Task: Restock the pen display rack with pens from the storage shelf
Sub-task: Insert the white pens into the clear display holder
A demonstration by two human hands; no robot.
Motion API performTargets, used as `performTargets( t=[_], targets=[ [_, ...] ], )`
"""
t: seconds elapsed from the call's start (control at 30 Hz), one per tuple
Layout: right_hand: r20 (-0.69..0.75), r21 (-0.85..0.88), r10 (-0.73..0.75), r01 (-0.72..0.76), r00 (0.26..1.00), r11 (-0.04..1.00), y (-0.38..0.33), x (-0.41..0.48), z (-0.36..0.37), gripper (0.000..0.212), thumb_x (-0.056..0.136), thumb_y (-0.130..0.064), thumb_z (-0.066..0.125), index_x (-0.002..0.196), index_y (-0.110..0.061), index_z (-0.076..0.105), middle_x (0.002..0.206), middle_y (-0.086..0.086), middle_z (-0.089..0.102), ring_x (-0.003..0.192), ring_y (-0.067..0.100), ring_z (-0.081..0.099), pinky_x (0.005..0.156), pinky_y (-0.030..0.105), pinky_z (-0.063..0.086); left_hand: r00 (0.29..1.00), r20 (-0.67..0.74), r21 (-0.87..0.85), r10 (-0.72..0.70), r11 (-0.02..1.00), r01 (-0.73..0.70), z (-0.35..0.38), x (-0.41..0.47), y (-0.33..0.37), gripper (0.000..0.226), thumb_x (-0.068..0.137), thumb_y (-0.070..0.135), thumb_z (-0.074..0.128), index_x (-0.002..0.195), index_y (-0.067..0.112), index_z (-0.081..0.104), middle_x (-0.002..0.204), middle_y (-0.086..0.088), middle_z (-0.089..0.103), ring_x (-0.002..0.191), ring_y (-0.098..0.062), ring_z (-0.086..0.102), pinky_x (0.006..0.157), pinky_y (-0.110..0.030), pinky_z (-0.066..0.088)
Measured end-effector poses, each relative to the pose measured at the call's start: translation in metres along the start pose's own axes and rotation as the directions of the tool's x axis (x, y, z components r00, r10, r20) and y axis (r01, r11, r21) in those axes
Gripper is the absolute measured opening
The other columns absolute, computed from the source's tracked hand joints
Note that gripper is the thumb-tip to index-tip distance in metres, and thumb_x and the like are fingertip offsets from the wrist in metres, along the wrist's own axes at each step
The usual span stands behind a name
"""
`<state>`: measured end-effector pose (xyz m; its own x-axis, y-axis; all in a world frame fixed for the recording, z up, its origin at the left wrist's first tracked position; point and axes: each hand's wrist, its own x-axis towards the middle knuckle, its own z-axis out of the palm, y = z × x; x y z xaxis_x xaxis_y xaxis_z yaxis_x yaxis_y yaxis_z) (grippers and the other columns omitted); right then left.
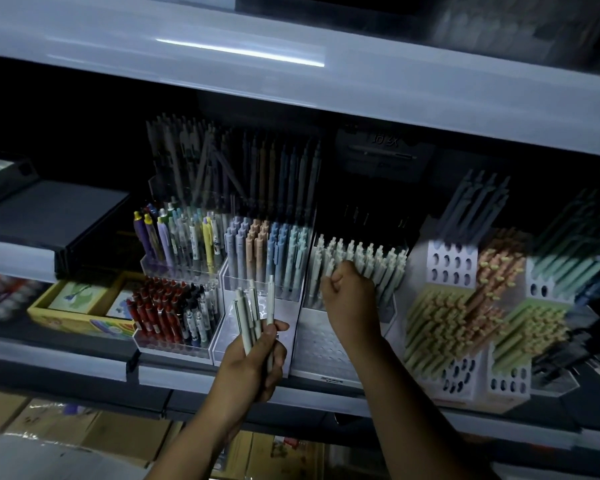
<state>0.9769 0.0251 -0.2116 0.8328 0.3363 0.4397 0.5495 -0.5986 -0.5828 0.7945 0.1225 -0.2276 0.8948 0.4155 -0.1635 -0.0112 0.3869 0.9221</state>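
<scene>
Head view: you face a dim shelf [160, 374] of pen racks.
Left hand [253, 362]: yours, near centre, fingers wrapped round a bundle of pale grey-green pens [252, 311], held upright.
Right hand [349, 299]: curled, knuckles toward you, against the standing pale pens [368, 259]; you cannot tell whether it pinches one.
White rack [321, 344]: just right of the bundle; standing pale pens fill its far rows, hole grid shows nearer.
Left neighbours: pastel pens [267, 251] far, red and black pens [167, 310] near.
Far left: yellow box [66, 318].
Right: green and orange pens [444, 327] leaning in punched white holders [451, 265].
</scene>
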Motion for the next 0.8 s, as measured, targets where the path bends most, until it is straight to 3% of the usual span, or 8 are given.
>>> performTargets(
  t=[0.17, 0.27, 0.33, 0.43, 0.53, 0.67, 0.73, 0.8],
  targets=[
    [0.054, 0.103, 0.088, -0.093, 0.995, 0.99, -0.007, -0.015, -0.007, 0.028, 0.096, -0.021, 0.067, 0.076, -0.014, 0.048, 0.062, 0.006, 0.057, 0.054, 0.02, 0.061, 0.05, 0.039, 0.054, 1.0, -0.004, -0.002, 0.014, 1.0, -0.014, 0.002, 0.001, 0.002, 0.032, 0.105, 0.036, 0.051, 0.121, 0.011, 0.064, 0.067, -0.009, 0.045, 0.046, -0.016, 0.028, 0.048, -0.027, 0.021],
    [0.161, 0.202, 0.017, -0.05, 0.987, 0.978, -0.024, -0.028, -0.015, 0.025, 0.099, -0.025, 0.061, 0.077, -0.016, 0.053, 0.062, 0.002, 0.057, 0.054, 0.014, 0.06, 0.05, 0.036, 0.054, 1.0, -0.013, 0.0, 0.019, 1.0, -0.019, 0.004, 0.003, -0.001, 0.03, 0.105, 0.035, 0.052, 0.12, 0.014, 0.067, 0.067, -0.008, 0.044, 0.046, -0.017, 0.028, 0.048, -0.026, 0.022],
    [0.211, 0.295, -0.051, -0.014, 0.976, 0.956, -0.039, -0.036, -0.022, 0.028, 0.101, -0.028, 0.059, 0.078, -0.013, 0.057, 0.06, 0.001, 0.055, 0.051, 0.013, 0.055, 0.05, 0.032, 0.045, 0.999, -0.016, -0.003, 0.028, 1.0, -0.028, 0.007, 0.004, -0.002, 0.03, 0.104, 0.035, 0.053, 0.12, 0.016, 0.069, 0.067, -0.008, 0.046, 0.046, -0.017, 0.028, 0.048, -0.026, 0.023],
    [0.298, 0.406, -0.063, -0.067, 0.953, 0.911, -0.052, -0.042, -0.026, 0.027, 0.099, -0.036, 0.062, 0.08, -0.018, 0.061, 0.065, -0.001, 0.062, 0.059, 0.014, 0.065, 0.052, 0.036, 0.05, 0.999, -0.001, 0.027, 0.041, 0.999, -0.041, 0.011, 0.002, -0.002, 0.028, 0.105, 0.035, 0.052, 0.095, 0.024, 0.076, 0.063, -0.007, 0.046, 0.045, -0.016, 0.029, 0.048, -0.027, 0.023],
    [0.327, 0.394, -0.042, -0.095, 0.944, 0.914, -0.05, -0.042, -0.025, 0.022, 0.098, -0.024, 0.064, 0.078, -0.014, 0.062, 0.066, -0.001, 0.066, 0.059, 0.017, 0.067, 0.055, 0.04, 0.055, 1.0, -0.009, 0.071, 0.029, 0.997, -0.028, 0.014, 0.001, -0.002, 0.041, 0.105, 0.035, 0.051, 0.071, 0.027, 0.071, 0.059, -0.01, 0.044, 0.045, -0.017, 0.029, 0.049, -0.028, 0.021],
    [0.282, 0.42, 0.105, -0.22, 0.954, 0.881, -0.044, -0.04, -0.03, 0.021, 0.096, -0.01, 0.063, 0.076, -0.005, 0.061, 0.053, 0.004, 0.061, 0.04, 0.014, 0.059, 0.042, 0.034, 0.05, 1.0, -0.015, 0.06, -0.009, 0.998, 0.01, 0.009, 0.001, -0.004, 0.028, 0.102, 0.041, 0.054, 0.097, 0.026, 0.077, 0.076, -0.019, 0.047, 0.048, -0.018, 0.03, 0.051, -0.029, 0.02],
    [0.218, 0.497, 0.195, -0.281, 0.956, 0.821, -0.041, -0.034, -0.035, 0.016, 0.096, -0.005, 0.062, 0.08, -0.003, 0.064, 0.053, 0.007, 0.064, 0.041, 0.019, 0.063, 0.043, 0.033, 0.053, 1.0, 0.006, 0.03, -0.008, 1.0, 0.008, 0.008, 0.001, -0.002, 0.026, 0.104, 0.037, 0.051, 0.117, 0.036, 0.074, 0.076, -0.017, 0.051, 0.046, -0.016, 0.029, 0.048, -0.026, 0.021],
    [0.133, 0.548, 0.231, -0.266, 0.964, 0.793, -0.033, -0.027, -0.04, 0.013, 0.096, -0.003, 0.063, 0.083, -0.002, 0.065, 0.056, 0.009, 0.067, 0.046, 0.025, 0.067, 0.045, 0.038, 0.057, 1.0, 0.009, 0.05, -0.002, 0.999, 0.002, 0.007, 0.0, 0.0, 0.027, 0.106, 0.035, 0.05, 0.122, 0.034, 0.072, 0.072, -0.011, 0.052, 0.044, -0.016, 0.028, 0.047, -0.025, 0.023]
  ],
)
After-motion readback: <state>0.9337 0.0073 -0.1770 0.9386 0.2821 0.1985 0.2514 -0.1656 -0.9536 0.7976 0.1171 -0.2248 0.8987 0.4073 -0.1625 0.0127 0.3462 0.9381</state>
